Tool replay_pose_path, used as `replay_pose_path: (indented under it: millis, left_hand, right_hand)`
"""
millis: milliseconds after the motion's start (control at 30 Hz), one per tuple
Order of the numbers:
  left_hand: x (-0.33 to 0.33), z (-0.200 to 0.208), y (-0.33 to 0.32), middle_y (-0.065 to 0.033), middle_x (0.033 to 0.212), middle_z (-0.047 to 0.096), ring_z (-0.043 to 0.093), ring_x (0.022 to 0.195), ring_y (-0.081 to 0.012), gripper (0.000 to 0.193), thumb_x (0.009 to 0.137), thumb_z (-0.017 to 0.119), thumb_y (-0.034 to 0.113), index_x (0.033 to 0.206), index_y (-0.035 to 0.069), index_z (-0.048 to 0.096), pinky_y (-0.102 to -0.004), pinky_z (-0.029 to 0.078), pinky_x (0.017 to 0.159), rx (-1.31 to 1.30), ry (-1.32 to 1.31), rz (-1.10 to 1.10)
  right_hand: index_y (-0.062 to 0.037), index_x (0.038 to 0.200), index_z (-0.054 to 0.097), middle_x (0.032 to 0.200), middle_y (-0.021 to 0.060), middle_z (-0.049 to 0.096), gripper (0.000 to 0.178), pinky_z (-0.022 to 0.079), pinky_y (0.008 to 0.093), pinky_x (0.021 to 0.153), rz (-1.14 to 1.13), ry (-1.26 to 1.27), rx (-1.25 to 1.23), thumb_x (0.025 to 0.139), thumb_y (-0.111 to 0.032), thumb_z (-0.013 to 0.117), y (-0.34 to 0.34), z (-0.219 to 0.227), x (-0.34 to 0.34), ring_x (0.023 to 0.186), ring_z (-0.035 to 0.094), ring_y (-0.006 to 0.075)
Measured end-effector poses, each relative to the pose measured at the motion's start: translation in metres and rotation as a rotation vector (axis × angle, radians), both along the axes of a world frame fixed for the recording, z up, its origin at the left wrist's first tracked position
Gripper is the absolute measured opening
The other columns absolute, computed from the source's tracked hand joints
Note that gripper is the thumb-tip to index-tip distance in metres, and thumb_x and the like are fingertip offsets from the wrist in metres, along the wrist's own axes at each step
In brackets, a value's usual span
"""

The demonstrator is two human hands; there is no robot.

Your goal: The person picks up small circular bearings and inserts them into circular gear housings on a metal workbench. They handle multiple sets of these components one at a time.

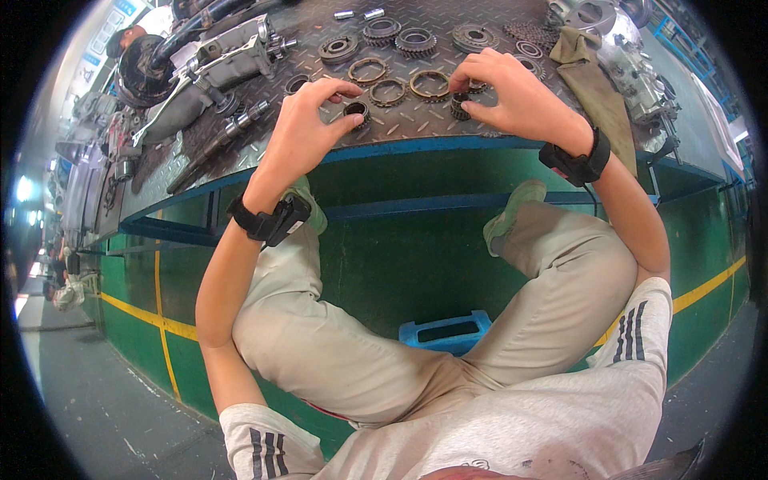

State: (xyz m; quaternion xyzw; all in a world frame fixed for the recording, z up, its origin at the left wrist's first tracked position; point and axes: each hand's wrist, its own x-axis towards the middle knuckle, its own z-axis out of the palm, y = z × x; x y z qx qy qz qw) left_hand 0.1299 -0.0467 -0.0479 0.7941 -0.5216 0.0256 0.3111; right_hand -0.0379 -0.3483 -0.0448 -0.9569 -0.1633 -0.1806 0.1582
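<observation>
Head view: left hand (308,120) and right hand (512,92) over the near edge of the diamond-plate bench (404,124), top centre of frame. Left fingers (342,86) parted in a C, thumb overlapping a small dark ring (362,117); can't tell if it's gripped. Right fingers bent round a short dark toothed collar (458,107), thumb and index close; grip can't be confirmed either.

Writing: white label on the left wrist unit (286,222), too small to read. Part-hidden lettering on the grey shirt (544,424), bottom centre. Posters (108,36) upper left, not legible.

Orientation: ring's bore faces up toward camera, axis roughly normal to bench. Collar's axis looks near upright, bore partly hidden by hand. Three brass-coloured synchro rings (430,85) lie flat between and beyond the hands. Stepped shaft (226,138), upper left, long axis lower left to upper right.
</observation>
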Motion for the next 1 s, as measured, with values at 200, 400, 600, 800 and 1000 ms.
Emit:
replay_pose_path:
  millis: [200, 400, 600, 800, 1000]
  left_hand:
    - [0.002, -0.009, 0.0, -0.0121, 0.125, 0.077, 0.072, 0.117, -0.0275, 0.052, 0.086, 0.085, 0.012, 0.136, 0.008, 0.07, -0.0395, 0.054, 0.1, 0.036, 0.076, -0.034]
    - [0.001, -0.007, -0.002, -0.0112, 0.126, 0.077, 0.072, 0.117, -0.0261, 0.055, 0.087, 0.084, 0.012, 0.14, 0.01, 0.068, -0.0394, 0.054, 0.098, 0.021, 0.103, 0.002]
    - [-0.001, -0.003, 0.0, -0.0098, 0.124, 0.078, 0.073, 0.114, -0.0249, 0.054, 0.088, 0.085, 0.013, 0.139, 0.009, 0.068, -0.0382, 0.054, 0.098, 0.009, 0.064, 0.006]
    - [-0.001, 0.003, -0.003, -0.009, 0.122, 0.078, 0.073, 0.112, -0.0226, 0.05, 0.088, 0.085, 0.015, 0.135, 0.009, 0.07, -0.0371, 0.055, 0.098, -0.072, 0.02, -0.012]
    - [-0.002, 0.005, -0.005, -0.0085, 0.123, 0.078, 0.073, 0.113, -0.0221, 0.048, 0.09, 0.085, 0.017, 0.134, 0.008, 0.07, -0.0363, 0.055, 0.098, -0.073, 0.046, 0.032]
  right_hand:
    - [-0.0059, 0.123, 0.071, 0.118, 0.0116, 0.072, 0.035, 0.05, 0.0437, 0.104, -0.012, 0.027, -0.021, 0.089, -0.013, 0.079, 0.003, -0.002, -0.001, 0.116, 0.064, 0.0325]
    - [-0.0058, 0.125, 0.071, 0.118, 0.0137, 0.074, 0.041, 0.053, 0.0449, 0.104, -0.006, 0.028, -0.013, 0.087, -0.013, 0.082, 0.001, -0.005, -0.001, 0.115, 0.067, 0.035]
    - [-0.0049, 0.123, 0.071, 0.113, 0.0155, 0.075, 0.04, 0.056, 0.0457, 0.097, -0.006, 0.016, 0.05, 0.085, -0.014, 0.082, 0.002, 0.006, 0.003, 0.108, 0.07, 0.0362]
    - [-0.0055, 0.123, 0.071, 0.11, 0.0165, 0.075, 0.04, 0.056, 0.0453, 0.096, 0.032, -0.123, 0.059, 0.087, -0.017, 0.083, 0.009, 0.007, 0.009, 0.106, 0.071, 0.0362]
    - [-0.0059, 0.124, 0.071, 0.11, 0.017, 0.075, 0.039, 0.056, 0.0454, 0.096, 0.025, -0.14, 0.077, 0.088, -0.018, 0.082, 0.013, 0.008, 0.011, 0.107, 0.071, 0.0363]
